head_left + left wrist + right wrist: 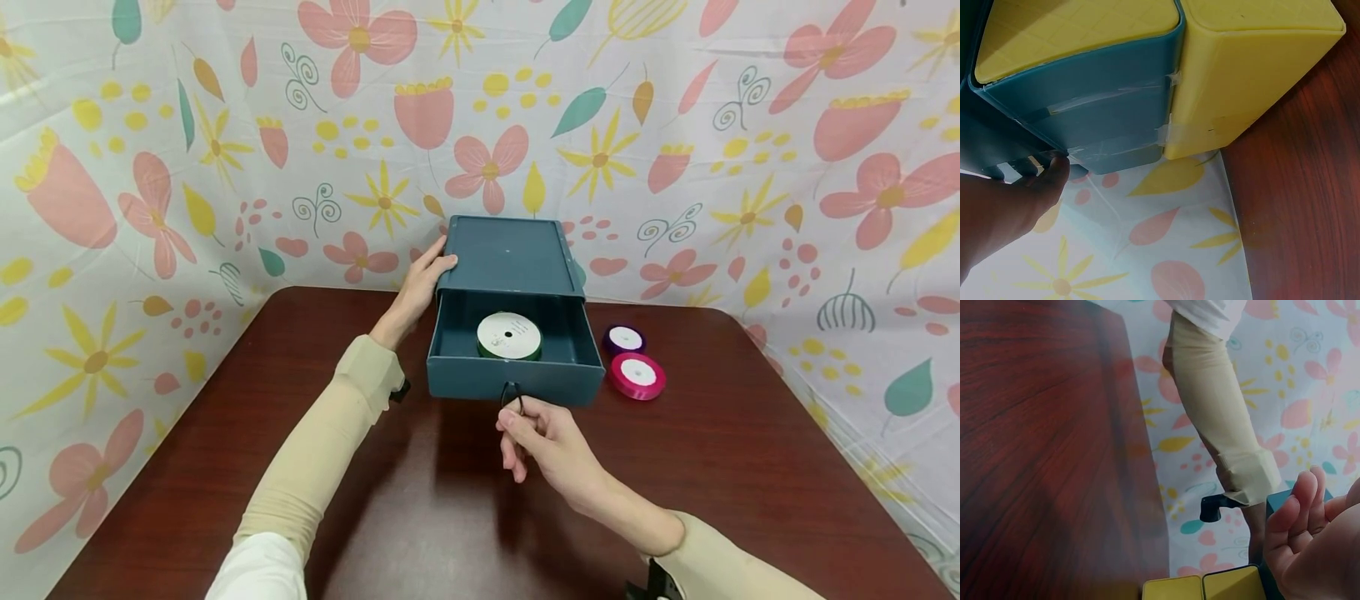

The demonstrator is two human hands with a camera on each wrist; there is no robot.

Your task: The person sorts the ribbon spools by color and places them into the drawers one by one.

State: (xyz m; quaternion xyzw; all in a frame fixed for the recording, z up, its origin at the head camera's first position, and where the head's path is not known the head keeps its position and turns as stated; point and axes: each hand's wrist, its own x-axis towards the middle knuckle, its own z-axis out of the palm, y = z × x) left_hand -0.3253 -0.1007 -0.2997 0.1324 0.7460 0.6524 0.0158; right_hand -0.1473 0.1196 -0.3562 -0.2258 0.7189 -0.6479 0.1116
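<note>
A teal box [510,254] stands at the far middle of the dark wood table [225,417], its drawer [517,379] pulled out toward me. Inside the drawer lies a green ribbon spool [509,336] with a white top. My left hand [423,279] rests with straight fingers on the box's left top edge; in the left wrist view a finger of the left hand [1054,175] touches the teal box [1104,106]. My right hand [525,425] pinches the dark pull loop [512,396] on the drawer's front. The right wrist view shows only the right hand's curled fingers [1300,515].
A purple spool [624,339] and a magenta spool [637,375] lie on the table just right of the drawer. A floral cloth [675,150] covers the walls behind and beside the table. A yellow block [1247,81] shows beside the box in the left wrist view.
</note>
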